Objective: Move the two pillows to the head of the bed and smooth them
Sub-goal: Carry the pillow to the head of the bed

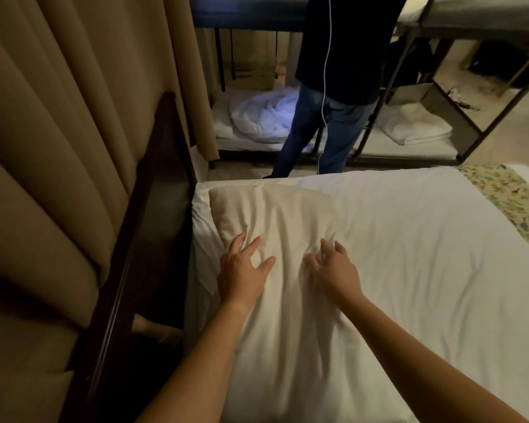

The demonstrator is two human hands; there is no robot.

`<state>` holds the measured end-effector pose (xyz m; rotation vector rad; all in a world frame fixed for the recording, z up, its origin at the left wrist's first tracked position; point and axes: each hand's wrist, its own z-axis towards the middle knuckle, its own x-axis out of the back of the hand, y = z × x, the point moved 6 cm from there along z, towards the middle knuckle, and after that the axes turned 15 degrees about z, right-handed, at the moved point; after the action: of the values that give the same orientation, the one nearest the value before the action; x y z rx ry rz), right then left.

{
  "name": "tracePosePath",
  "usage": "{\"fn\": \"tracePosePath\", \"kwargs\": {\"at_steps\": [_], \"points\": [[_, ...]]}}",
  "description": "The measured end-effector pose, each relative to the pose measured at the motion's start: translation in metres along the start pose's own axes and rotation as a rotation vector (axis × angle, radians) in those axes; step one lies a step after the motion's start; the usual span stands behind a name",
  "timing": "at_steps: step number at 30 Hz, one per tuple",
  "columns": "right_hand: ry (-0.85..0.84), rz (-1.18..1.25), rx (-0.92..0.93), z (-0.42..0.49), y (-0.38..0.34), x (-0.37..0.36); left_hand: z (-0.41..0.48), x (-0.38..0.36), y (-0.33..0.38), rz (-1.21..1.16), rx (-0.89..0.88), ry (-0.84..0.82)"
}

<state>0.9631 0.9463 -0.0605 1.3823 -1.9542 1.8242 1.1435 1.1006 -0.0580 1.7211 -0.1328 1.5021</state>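
A white pillow (275,215) lies along the left side of the bed (425,239), next to the dark wooden headboard (153,184). Its cover is creased. My left hand (242,267) rests flat on the pillow with fingers spread, near the pillow's left edge. My right hand (333,268) lies beside it on the same pillow, fingers apart and pressing into the fabric. Both hands hold nothing. I cannot tell a second pillow apart from the white cloth nearer to me.
Beige curtains (58,132) hang behind the headboard. A person in jeans (327,123) stands just beyond the bed's far edge, by metal bunk beds (409,111) with crumpled white bedding. A floral runner (513,199) crosses the bed at the right.
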Motion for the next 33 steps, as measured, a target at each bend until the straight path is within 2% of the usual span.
{"fn": "tracePosePath", "kwargs": {"at_steps": [13,25,33], "points": [[-0.047,0.037,0.091,0.044,0.002,0.033,0.019,-0.005,0.041,0.053,0.025,0.028],[-0.226,0.049,0.132,0.171,0.059,0.105,0.065,-0.096,0.138,0.078,0.2,0.073],[-0.324,0.001,0.195,0.244,0.073,0.155,0.094,-0.133,0.202,0.088,0.292,0.133]]}}
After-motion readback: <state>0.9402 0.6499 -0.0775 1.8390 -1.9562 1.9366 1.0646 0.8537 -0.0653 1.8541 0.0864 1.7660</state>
